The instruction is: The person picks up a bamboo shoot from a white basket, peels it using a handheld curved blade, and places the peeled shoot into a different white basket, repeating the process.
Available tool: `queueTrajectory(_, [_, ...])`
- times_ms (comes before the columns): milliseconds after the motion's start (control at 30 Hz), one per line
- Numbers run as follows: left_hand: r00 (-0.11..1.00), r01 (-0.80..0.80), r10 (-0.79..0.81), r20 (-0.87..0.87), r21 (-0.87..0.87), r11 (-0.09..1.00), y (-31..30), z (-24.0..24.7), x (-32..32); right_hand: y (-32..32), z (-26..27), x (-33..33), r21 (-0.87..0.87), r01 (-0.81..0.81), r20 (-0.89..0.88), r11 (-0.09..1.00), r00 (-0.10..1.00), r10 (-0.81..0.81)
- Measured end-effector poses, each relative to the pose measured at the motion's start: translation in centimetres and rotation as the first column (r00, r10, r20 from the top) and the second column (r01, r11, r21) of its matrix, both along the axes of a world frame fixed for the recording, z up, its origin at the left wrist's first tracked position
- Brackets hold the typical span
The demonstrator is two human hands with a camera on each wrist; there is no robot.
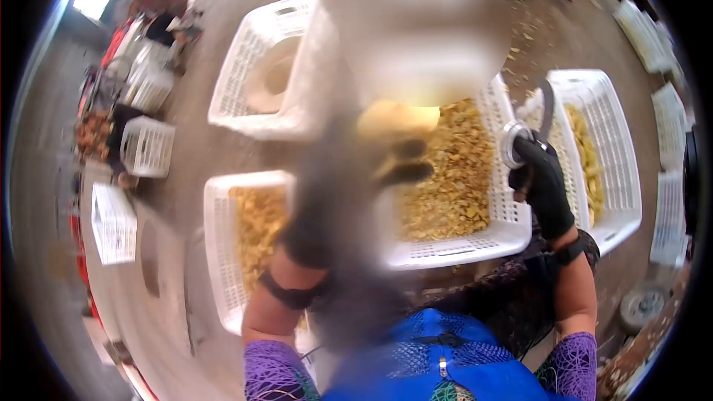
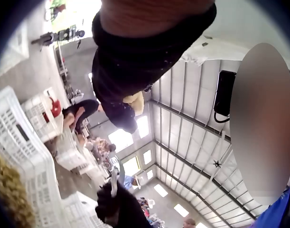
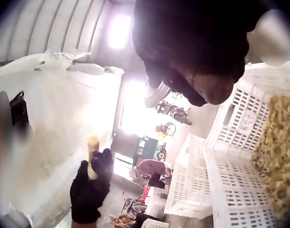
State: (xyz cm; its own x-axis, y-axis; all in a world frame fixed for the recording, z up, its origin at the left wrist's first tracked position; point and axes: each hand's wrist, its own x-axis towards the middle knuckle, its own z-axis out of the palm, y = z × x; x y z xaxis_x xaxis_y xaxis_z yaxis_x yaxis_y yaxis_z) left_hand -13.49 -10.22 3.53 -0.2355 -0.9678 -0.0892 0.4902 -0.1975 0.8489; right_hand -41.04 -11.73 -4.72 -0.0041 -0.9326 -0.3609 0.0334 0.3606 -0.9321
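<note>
My black-gloved left hand, blurred in the head view, grips a pale yellow piece over the middle crate. That piece stands up from the fingers of the left hand in the right wrist view. To the right, my black-gloved right hand grips a tool with a curved blade and a silver round part. The tool's rounded brown end shows under the right hand. Yellow slices fill much of the middle crate.
A crate of yellow pieces stands at the right, another crate at the left. Behind that is a white crate with a round thing inside. A blurred pale shape covers the top centre. People and more crates are further off.
</note>
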Motion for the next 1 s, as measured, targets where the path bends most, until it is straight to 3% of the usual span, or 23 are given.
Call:
queueTrajectory(133, [0.994, 0.083, -0.088, 0.058, 0.075, 0.994, 1.3, -4.7, -5.5, -0.1, -1.0, -1.7, -0.013, 0.066, 0.158, 0.998, 0.985, -0.063])
queueTrajectory(200, [0.993, 0.093, -0.102, 0.052, 0.155, 0.984, 1.8, -6.7, -6.8, 0.1, -1.8, -2.0, -0.084, 0.028, 0.148, 0.996, 0.989, -0.016])
queueTrajectory(233, [0.988, 0.055, -0.070, 0.140, 0.113, 0.992, 2.1, -7.3, -7.4, 0.3, -2.3, -1.4, -0.224, 0.061, 0.115, 0.973, 0.993, -0.036])
queueTrajectory(267, [0.973, 0.015, -0.030, 0.230, 0.065, 0.998, 2.2, -7.8, -7.8, 0.3, -0.9, -1.2, 0.009, 0.073, 0.226, 0.997, 0.971, -0.073])
queueTrajectory(333, [0.965, 0.049, -0.056, 0.256, 0.036, 0.998, 1.9, -8.6, -8.1, 0.2, -1.5, -0.7, -0.105, 0.072, 0.161, 0.992, 0.985, -0.055])
queueTrajectory(400, [0.956, 0.095, -0.096, 0.278, 0.014, 0.995, 1.7, -9.0, -8.5, 0.3, -1.0, -0.3, -0.030, 0.039, 0.121, 0.999, 0.992, -0.035])
queueTrajectory(433, [0.875, 0.123, -0.091, 0.475, -0.037, 0.992, 1.7, -8.7, -8.7, 0.3, -0.8, -0.1, 0.048, -0.018, 0.081, 0.999, 0.997, 0.014])
queueTrajectory(467, [0.757, 0.159, -0.067, 0.650, -0.084, 0.984, 1.8, -8.6, -8.7, 0.3, -2.0, 0.5, -0.011, -0.013, 0.083, 1.000, 0.996, 0.014])
queueTrajectory(500, [0.754, 0.170, -0.079, 0.653, -0.078, 0.982, 1.9, -9.5, -8.7, 0.2, -2.0, 0.7, 0.044, -0.011, 0.104, 0.999, 0.995, 0.006])
queueTrajectory(533, [0.791, 0.107, 0.009, 0.612, -0.152, 0.983, 2.2, -11.2, -8.7, 0.1, -1.7, 0.9, 0.099, -0.013, 0.124, 0.995, 0.992, 0.000])
queueTrajectory(600, [0.818, 0.034, 0.099, 0.567, -0.219, 0.975, 2.8, -12.2, -8.5, -0.4, -2.9, 0.6, 0.038, -0.004, 0.067, 0.999, 0.998, 0.001])
queueTrajectory(667, [0.847, -0.022, 0.076, 0.526, -0.109, 0.994, 2.9, -11.6, -8.1, -1.2, -3.9, 0.2, -0.050, -0.001, 0.010, 0.999, 1.000, 0.001])
queueTrajectory(733, [0.886, -0.034, 0.064, 0.458, -0.073, 0.997, 2.9, -9.7, -7.7, -1.8, -4.6, -0.2, -0.095, 0.107, -0.181, 0.990, 0.976, -0.123])
queueTrajectory(800, [0.923, -0.047, 0.049, 0.382, -0.017, 0.999, 2.9, -9.8, -7.3, -1.7, -5.1, -0.3, -0.133, 0.103, -0.207, 0.986, 0.970, -0.129])
queueTrajectory(867, [0.790, -0.018, 0.196, 0.581, -0.297, 0.955, 3.2, -12.0, -7.4, -0.6, -1.3, 1.3, -0.030, 0.072, -0.066, 0.997, 0.995, -0.074])
queueTrajectory(900, [0.795, -0.018, 0.192, 0.575, -0.294, 0.956, 3.3, -12.5, -7.5, 0.0, -1.0, 1.7, -0.416, -0.137, -0.169, 0.899, 0.983, 0.071])
queueTrajectory(933, [0.738, 0.016, 0.243, 0.630, -0.376, 0.926, 3.2, -12.6, -7.7, 0.3, -0.5, 1.8, -0.201, -0.241, -0.081, 0.949, 0.970, 0.229])
queueTrajectory(1000, [0.674, 0.073, 0.290, 0.679, -0.452, 0.889, 3.1, -12.2, -8.0, 0.3, -0.2, 2.3, -0.132, -0.239, -0.079, 0.962, 0.970, 0.230])
